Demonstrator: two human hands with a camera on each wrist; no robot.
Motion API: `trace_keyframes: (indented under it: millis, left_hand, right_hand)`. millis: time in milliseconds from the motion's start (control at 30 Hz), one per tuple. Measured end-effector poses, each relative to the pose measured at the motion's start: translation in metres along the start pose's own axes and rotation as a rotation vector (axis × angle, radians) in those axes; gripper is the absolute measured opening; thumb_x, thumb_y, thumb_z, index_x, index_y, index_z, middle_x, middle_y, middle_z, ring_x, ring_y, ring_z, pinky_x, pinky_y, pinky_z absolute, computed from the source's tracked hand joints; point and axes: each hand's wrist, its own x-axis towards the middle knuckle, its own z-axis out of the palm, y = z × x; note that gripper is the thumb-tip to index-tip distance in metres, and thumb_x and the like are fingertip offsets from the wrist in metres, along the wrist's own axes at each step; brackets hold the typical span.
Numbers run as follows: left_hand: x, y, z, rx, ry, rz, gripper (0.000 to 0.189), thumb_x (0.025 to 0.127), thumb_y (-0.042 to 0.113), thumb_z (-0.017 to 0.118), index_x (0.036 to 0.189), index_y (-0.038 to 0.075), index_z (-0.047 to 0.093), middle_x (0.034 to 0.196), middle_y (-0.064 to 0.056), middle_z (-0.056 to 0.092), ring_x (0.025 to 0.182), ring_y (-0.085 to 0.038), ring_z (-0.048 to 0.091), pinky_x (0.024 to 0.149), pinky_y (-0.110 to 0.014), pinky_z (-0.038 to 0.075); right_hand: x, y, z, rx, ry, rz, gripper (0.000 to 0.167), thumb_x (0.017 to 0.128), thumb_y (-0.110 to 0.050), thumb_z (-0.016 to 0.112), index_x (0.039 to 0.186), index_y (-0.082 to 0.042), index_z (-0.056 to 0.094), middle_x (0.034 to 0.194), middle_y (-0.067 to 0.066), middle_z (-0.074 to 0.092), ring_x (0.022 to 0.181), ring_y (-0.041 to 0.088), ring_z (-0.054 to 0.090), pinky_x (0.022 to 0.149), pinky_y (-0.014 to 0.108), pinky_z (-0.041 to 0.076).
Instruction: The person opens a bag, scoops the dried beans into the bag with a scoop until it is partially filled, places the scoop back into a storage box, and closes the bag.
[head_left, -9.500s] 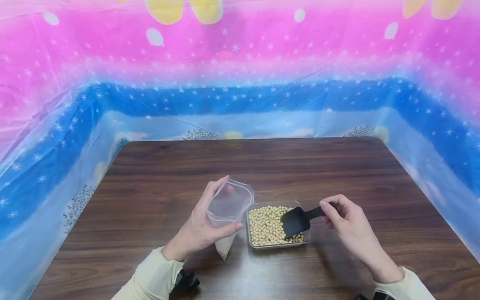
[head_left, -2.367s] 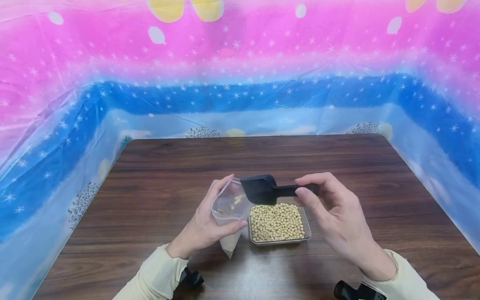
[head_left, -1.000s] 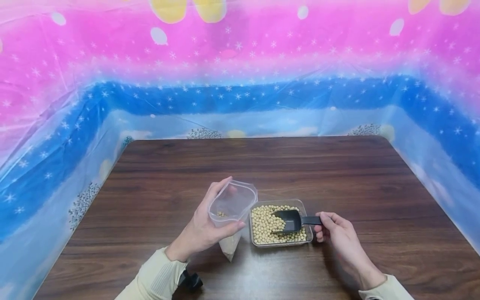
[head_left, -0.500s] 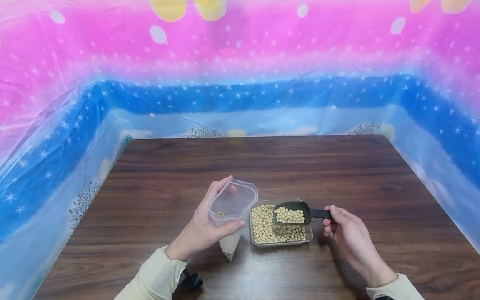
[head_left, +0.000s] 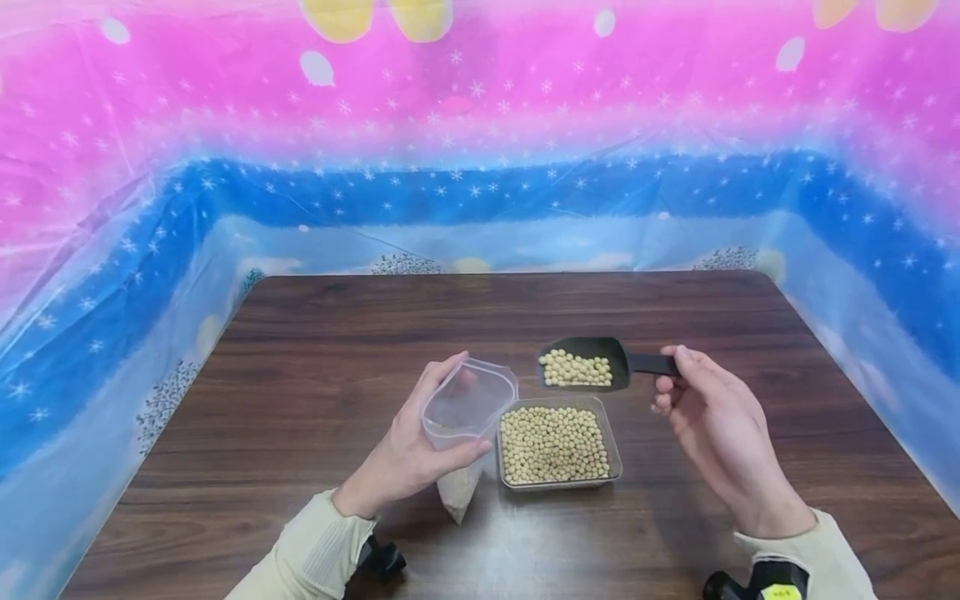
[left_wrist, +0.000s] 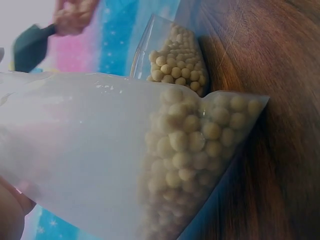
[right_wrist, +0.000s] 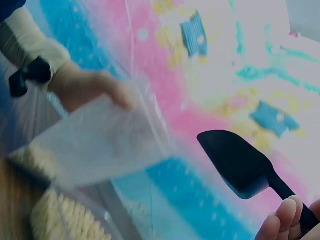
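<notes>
My left hand (head_left: 408, 454) grips a translucent zip bag (head_left: 472, 400) by its mouth, holding it spread wide. Round pale soybeans (left_wrist: 185, 155) fill the bag's lower part, seen through the plastic in the left wrist view. To the right of the bag, a clear plastic box (head_left: 615, 467) full of soybeans (head_left: 555, 446) stands on the table. My right hand (head_left: 723, 429) pinches the handle of a black scoop (head_left: 618, 358), raised above the box's far side. A load of soybeans lies in the scoop. From the right wrist camera only the scoop's dark underside shows.
A dark wood-grain table (head_left: 315, 350) lies beneath everything. Pink and blue patterned cloth (head_left: 480, 192) hangs round its far and side edges. Black wrist cameras (head_left: 382, 558) are strapped over both pale sleeves.
The scoop dug into the box, came up loaded with soybeans, and has risen above and behind the box with my right hand. My left hand and the bag hold nearly still.
</notes>
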Motion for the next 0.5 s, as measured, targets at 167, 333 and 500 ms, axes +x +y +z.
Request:
trace_keyframes:
  millis: [167,333,500]
  left_hand:
    - [-0.001,0.0,0.001,0.016,0.001,-0.008,0.088,0.079,0.007,0.08,0.15,0.022,0.03,0.13,-0.007,0.045,0.109,-0.03,0.055,0.085,-0.042,0.056]
    - [0.0,0.003,0.001,0.01,0.002,-0.03,0.088,0.079,0.006,0.08,0.15,0.021,0.03,0.131,-0.005,0.045,0.109,-0.027,0.054,0.084,-0.038,0.056]
    - [0.0,0.003,0.001,-0.001,0.007,-0.041,0.09,0.077,0.0,0.079,0.15,0.016,0.029,0.13,-0.008,0.044,0.11,-0.028,0.052,0.085,-0.038,0.056]
  right_hand:
    - [0.008,-0.002,0.036,-0.081,-0.009,-0.048,0.019,0.102,-0.02,0.052,0.107,-0.003,0.06,0.084,0.004,0.057,0.075,0.011,0.057,0.068,0.021,0.051]
    - [0.011,0.0,0.056,-0.157,-0.017,-0.104,0.018,0.102,-0.02,0.051,0.107,-0.005,0.06,0.084,0.003,0.058,0.076,0.011,0.057,0.068,0.021,0.05]
    - [0.01,0.0,0.065,-0.235,-0.025,-0.144,0.019,0.102,-0.02,0.051,0.108,-0.004,0.06,0.084,0.003,0.059,0.076,0.011,0.056,0.068,0.022,0.051]
